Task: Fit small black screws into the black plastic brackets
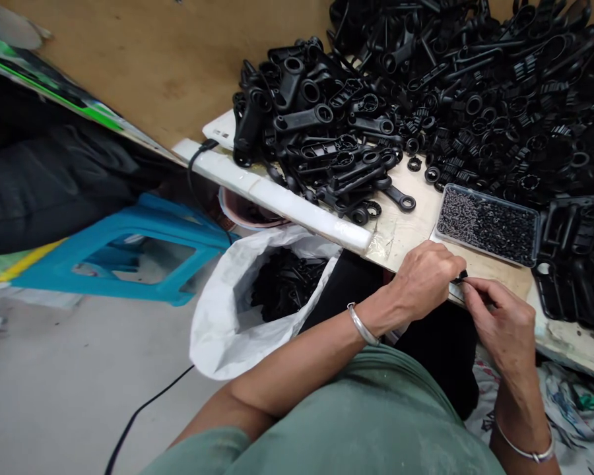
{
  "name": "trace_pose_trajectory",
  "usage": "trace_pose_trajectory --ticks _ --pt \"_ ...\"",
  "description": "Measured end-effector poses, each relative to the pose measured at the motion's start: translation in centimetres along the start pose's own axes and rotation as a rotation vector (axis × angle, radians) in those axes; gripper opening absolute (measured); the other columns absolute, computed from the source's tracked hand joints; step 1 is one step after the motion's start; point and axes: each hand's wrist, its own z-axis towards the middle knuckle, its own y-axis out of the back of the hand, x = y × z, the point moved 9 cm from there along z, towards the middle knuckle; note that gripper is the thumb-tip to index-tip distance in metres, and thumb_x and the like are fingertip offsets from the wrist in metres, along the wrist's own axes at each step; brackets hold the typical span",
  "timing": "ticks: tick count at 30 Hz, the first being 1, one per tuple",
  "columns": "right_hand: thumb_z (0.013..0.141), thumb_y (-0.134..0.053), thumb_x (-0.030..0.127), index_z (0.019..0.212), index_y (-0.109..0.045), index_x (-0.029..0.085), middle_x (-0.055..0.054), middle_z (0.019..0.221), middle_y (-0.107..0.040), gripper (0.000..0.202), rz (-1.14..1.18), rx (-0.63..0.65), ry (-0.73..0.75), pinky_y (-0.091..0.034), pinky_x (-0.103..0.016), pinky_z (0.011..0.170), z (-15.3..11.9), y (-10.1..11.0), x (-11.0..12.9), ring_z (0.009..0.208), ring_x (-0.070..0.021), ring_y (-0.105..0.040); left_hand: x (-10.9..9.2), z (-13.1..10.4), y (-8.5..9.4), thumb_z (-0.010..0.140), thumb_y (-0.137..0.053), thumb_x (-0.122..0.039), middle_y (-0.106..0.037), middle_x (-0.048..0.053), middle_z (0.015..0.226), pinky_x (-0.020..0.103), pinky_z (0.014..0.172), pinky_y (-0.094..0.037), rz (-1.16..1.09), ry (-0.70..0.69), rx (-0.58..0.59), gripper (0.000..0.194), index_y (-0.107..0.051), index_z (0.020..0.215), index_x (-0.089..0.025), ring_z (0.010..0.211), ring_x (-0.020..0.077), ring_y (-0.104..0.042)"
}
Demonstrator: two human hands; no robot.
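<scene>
My left hand (428,277) is closed on a small black plastic part (459,277), of which only the end shows past the fingers. Thumb and forefinger of my right hand (502,313) pinch together right against that part; whatever they hold is too small to make out. Both hands are at the table's front edge, just below a clear plastic box (488,254). Tiny brown and black pieces (490,221) fill the box in two heaps. Loose black rings (431,174) lie behind it.
Black plastic handles (304,119) and rings are piled across the table (410,227). More black parts (569,264) lie at the right. Below the white light bar (277,194) stands a white sack (218,336) of black parts, beside a blue stool (129,257). A cable (146,409) crosses the floor.
</scene>
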Motion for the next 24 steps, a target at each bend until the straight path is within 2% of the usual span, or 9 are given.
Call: trace_pose_trajectory --ticks 13,19,24 --pt "0.093 -0.058 0.029 0.087 -0.071 0.02 -0.004 0.082 -0.075 0.017 0.033 0.011 -0.007 -0.053 -0.027 0.065 0.0 -0.4 -0.1 0.069 -0.017 -0.069 -0.3 0.0 0.2 0.084 -0.052 -0.005 -0.069 0.006 0.069 0.031 0.074 -0.049 0.028 0.015 -0.084 0.02 -0.068 0.076 -0.014 0.076 0.0203 -0.067" --pt "0.092 -0.059 0.027 0.086 -0.071 0.019 -0.004 0.08 -0.074 0.016 0.019 -0.005 0.013 -0.053 -0.026 0.063 -0.1 0.0 0.1 0.066 -0.0162 -0.069 0.7 -0.7 0.2 0.088 -0.053 -0.006 -0.074 0.005 0.081 0.035 0.084 -0.05 -0.092 0.087 -0.086 0.021 -0.071 0.086 -0.016 0.08 0.0197 -0.069" --pt "0.092 -0.06 0.03 0.085 -0.072 0.019 -0.003 0.079 -0.074 0.018 -0.003 -0.026 -0.022 -0.053 -0.027 0.063 -0.5 0.8 -0.3 0.064 -0.0162 -0.068 1.8 -2.7 2.5 0.092 -0.06 -0.015 -0.075 0.008 0.096 0.035 0.091 -0.053 -0.292 0.081 -0.266 0.01 -0.069 0.096 -0.013 0.095 0.0198 -0.068"
